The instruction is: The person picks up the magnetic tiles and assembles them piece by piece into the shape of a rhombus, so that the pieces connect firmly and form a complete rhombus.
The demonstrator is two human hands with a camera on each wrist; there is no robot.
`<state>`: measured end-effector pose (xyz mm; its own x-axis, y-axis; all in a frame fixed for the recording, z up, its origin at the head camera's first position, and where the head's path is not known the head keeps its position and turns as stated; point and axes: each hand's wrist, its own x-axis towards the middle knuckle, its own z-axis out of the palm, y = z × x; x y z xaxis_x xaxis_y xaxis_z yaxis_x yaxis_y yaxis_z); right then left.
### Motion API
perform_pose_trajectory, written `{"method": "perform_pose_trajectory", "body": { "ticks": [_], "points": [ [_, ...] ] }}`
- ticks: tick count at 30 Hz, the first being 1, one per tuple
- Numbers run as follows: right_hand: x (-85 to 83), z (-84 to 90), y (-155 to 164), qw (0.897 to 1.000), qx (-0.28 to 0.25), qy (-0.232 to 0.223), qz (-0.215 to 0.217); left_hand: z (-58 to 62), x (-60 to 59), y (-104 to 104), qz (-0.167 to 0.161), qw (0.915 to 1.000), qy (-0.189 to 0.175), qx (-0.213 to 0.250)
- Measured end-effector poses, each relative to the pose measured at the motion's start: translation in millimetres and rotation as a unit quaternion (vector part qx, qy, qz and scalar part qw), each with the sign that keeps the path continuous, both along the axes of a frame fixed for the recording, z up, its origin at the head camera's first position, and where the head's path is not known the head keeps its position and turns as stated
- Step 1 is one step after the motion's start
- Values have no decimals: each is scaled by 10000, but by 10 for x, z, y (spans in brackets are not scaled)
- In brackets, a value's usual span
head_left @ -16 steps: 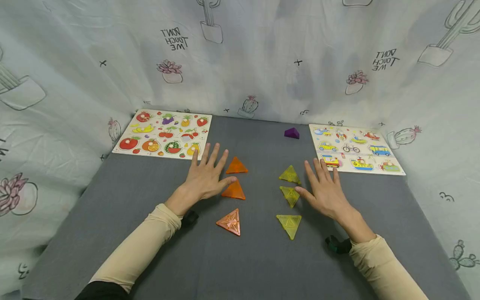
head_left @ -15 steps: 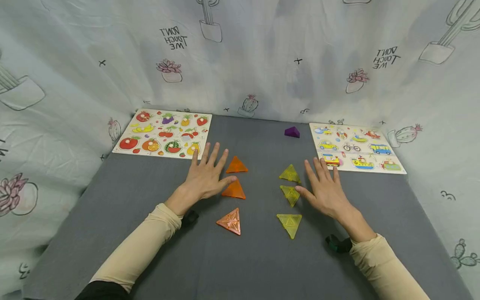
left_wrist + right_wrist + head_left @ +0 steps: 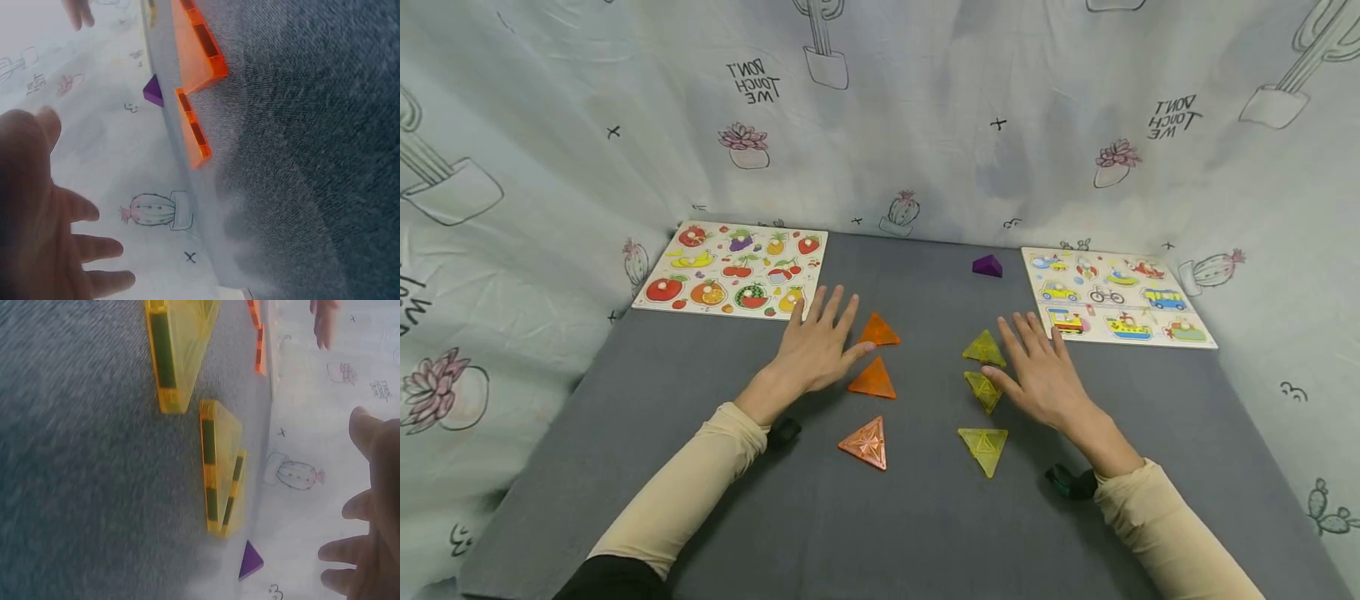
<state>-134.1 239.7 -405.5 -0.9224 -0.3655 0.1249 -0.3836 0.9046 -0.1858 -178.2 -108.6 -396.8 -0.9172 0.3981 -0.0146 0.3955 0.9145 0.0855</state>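
Person is wearing beige long sleeves (image 3: 700, 475) w/ black fabric further up, plus dark wrist-mounted devices (image 3: 1070, 483), hands bare.

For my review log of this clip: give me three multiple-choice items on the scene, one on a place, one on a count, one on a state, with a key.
1. Where does the purple piece lie?
A. beside the vehicle board
B. on the fruit board
C. under a hand

2. How many orange triangles are there?
A. two
B. three
C. five

3. How is the left hand?
A. fist
B. gripping a triangle
C. open, fingers spread

Key: 1 A, it sits just left of that board; 2 B, three in a column; 3 C, fingers straight, holding nothing.
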Motion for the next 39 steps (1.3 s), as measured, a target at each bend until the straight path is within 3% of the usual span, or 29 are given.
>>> {"method": "perform_pose_trajectory", "body": {
  "ticks": [5,8,11,14,17,19,23,26,31,39],
  "points": [
    [-88,-13,-155,9907,-242,1154,680,5,-71,66,-202,9961,829,243],
    [-150,-3,-303,9803,-247,1622,1096,11,-124,122,-240,9934,1037,416],
    [-217,36,-489,9727,-195,1657,1613,17,-199,195,-214,9946,832,583],
    [-280,74,-719,9586,21,1484,2429,-2,-283,271,-133,9978,398,513],
    [-306,78,-971,9396,527,1148,3181,-51,-351,332,-36,9996,-144,243],
    [-294,69,-1116,9318,934,829,3407,-87,-376,361,5,9989,-465,55],
    [-252,48,-1302,9285,1507,22,3393,-136,-395,395,-171,9968,-780,-71],
    [-236,26,-1340,9297,1589,-304,3309,-150,-394,402,-480,9951,-841,-198],
    [-258,-9,-1301,9334,1338,-16,3329,-137,-400,391,-787,9935,-752,-323],
    [-337,-61,-1154,9507,1156,600,2813,-132,-396,223,-752,9947,-671,-183]
  ]
}}
